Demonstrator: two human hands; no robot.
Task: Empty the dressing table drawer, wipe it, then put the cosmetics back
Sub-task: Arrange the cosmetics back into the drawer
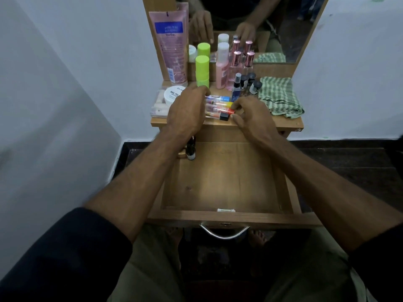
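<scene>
The wooden drawer [229, 215] is pulled out below the dressing table top [285, 124]. Only a small dark bottle [191, 150] lies in it, at the back left corner. Several clear lip tubes [220, 104] with blue, yellow, orange and black caps lie side by side on the table's front edge. My left hand [187, 110] curls over their left ends. My right hand [253, 116] pinches at the cap ends, with fingers by the orange cap and thumb by the black one. A folded green checked cloth [280, 95] rests on the table at the right.
Behind the tubes stand a tall pink tube [172, 44], a lime green bottle [202, 70], a pink bottle [222, 66], rose-capped bottles [236, 62] and small dark bottles [246, 83]. A white jar [173, 94] sits on a clear pouch [158, 105]. Mirror [283, 29] at the back, white walls either side.
</scene>
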